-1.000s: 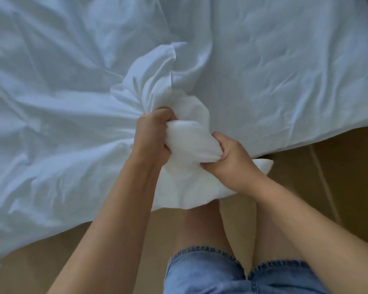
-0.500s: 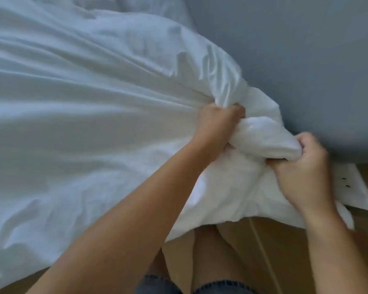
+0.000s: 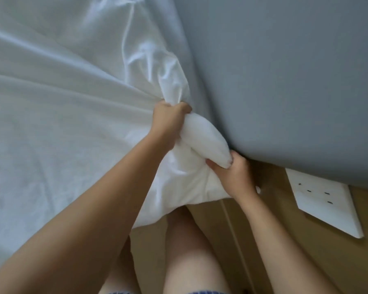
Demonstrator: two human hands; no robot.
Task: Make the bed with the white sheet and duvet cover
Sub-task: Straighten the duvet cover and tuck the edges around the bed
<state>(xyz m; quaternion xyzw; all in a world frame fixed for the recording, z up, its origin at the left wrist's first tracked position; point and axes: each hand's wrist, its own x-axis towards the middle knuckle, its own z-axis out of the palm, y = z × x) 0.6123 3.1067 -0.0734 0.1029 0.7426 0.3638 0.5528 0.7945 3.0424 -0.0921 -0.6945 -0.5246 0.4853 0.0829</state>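
You are on the duvet-cover step, by my reading: working the filling into one corner of the duvet cover (image 3: 62,124). Your left hand (image 3: 170,122) is clenched round a gathered neck of white cloth, knuckles up. Your right hand (image 3: 232,175), nearer your body and to the right of it, is closed tight on the tip of the padded corner (image 3: 208,143). That plump roll runs between your two fists, touching both.

Beyond and to the left of your left hand the cover spreads wide across the bed, drawn into long folds that all run toward that fist. Below both hands a loose flap hangs in front of your knees. The cloth is thin and slightly glossy, the stuffed part firm and rounded. Just to the right of your hands rises a grey surface (image 3: 285,81), with a white socket plate (image 3: 323,200) near your right wrist.

Your fingers hide the very tip, so I cannot tell whether the filling reaches right into the corner seam.

Next, I judge, you need the right hand pinning filling and cover together at the tip while the left lets go of its bunch and draws the cover along the duvet, away from the corner.
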